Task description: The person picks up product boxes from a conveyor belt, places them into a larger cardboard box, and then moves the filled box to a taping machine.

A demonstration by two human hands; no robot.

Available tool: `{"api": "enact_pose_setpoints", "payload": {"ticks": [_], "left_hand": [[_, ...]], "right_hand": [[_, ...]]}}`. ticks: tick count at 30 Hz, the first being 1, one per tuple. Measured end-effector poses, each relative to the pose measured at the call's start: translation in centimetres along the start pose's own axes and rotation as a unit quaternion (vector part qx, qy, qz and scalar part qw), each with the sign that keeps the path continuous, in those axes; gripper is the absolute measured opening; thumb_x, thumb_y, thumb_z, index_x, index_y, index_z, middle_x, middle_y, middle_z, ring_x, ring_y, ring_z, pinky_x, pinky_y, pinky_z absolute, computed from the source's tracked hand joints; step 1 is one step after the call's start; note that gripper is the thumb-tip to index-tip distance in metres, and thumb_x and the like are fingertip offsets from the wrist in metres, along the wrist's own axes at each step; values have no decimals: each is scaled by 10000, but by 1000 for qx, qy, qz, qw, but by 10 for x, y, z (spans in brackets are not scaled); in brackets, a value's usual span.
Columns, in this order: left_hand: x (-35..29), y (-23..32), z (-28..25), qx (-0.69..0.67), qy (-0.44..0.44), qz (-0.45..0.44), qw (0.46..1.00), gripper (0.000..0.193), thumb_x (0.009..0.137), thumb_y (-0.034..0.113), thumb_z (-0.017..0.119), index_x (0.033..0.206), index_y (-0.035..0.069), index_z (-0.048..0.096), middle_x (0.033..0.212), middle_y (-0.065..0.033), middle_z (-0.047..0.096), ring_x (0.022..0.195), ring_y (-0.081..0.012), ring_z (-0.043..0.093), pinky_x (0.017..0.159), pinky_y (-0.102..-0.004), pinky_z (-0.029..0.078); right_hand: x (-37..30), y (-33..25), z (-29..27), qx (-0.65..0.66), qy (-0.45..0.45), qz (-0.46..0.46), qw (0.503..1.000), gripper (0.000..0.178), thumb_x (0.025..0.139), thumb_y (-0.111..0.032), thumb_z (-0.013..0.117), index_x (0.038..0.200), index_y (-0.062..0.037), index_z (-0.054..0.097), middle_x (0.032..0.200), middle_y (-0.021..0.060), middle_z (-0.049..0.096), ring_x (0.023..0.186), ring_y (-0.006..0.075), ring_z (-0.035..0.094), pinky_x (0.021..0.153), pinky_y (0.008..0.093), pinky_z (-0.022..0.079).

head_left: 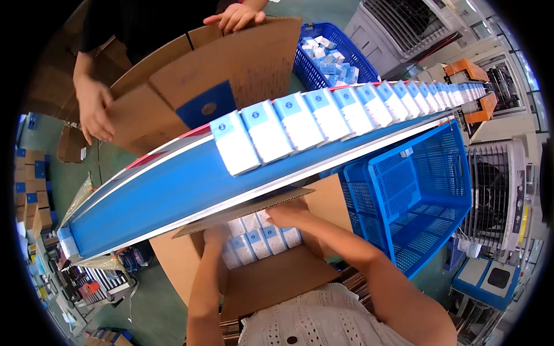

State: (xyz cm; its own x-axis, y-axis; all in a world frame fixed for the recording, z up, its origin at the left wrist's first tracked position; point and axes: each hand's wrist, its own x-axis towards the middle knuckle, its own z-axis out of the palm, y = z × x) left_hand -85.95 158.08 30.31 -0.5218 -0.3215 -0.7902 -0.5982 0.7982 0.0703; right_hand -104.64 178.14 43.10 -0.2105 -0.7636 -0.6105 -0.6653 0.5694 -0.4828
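Observation:
Both of my hands reach into an open cardboard box (pixel 277 277) below the conveyor, which holds rows of small blue-and-white cartons (pixel 258 244). At the left end of the rows is my left hand (pixel 216 235), blurred and with its fingers hidden against the box wall. My right hand (pixel 287 213) touches the right end of the far row. A raised cardboard flap (pixel 245 212) covers part of it, so its grip is unclear. More small cartons (pixel 235 143) stand leaning in a line on the blue conveyor belt (pixel 167 193) just beyond.
Across the belt, another person's hands (pixel 95 109) rest on a large cardboard carton (pixel 225 69). A blue basket (pixel 311 72) full of small cartons stands behind the belt. To my right is a big blue crate (pixel 398 254). Fan units (pixel 493 190) line the right side.

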Motion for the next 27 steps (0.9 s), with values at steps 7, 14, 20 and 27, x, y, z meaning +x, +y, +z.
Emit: {"api": "enact_pose_setpoints", "payload": {"ticks": [7,14,20,27], "left_hand": [[-157,31,-139,-488,-149,301,805,377,898,346,431,1002,2,547,955,-107,586,734,-185,596,612,-297,492],[-92,21,-258,-306,419,52,853,548,806,386,572,1152,-25,461,991,-203,591,901,-309,577,781,-353,436],[-127,43,-266,-399,441,126,794,575,773,302,618,1182,-44,408,1049,-208,561,1008,-276,533,871,-346,391],[-262,38,-139,-370,526,178,745,793,645,213,674,1272,-50,266,1168,-205,460,1035,-282,486,910,-342,364]], "right_hand": [[-111,92,-173,-11,569,64,820,266,862,-192,462,702,21,477,740,205,522,763,373,519,649,426,409],[-15,53,-192,238,383,29,892,782,733,-566,560,1171,63,405,1076,282,525,1020,383,514,859,389,413],[-43,18,-182,332,449,-48,828,696,651,-441,702,1053,70,452,1039,262,542,975,350,542,806,363,439],[-173,-30,-81,313,465,-71,825,745,583,-359,754,1142,11,429,1070,227,492,997,339,507,856,399,402]]}}
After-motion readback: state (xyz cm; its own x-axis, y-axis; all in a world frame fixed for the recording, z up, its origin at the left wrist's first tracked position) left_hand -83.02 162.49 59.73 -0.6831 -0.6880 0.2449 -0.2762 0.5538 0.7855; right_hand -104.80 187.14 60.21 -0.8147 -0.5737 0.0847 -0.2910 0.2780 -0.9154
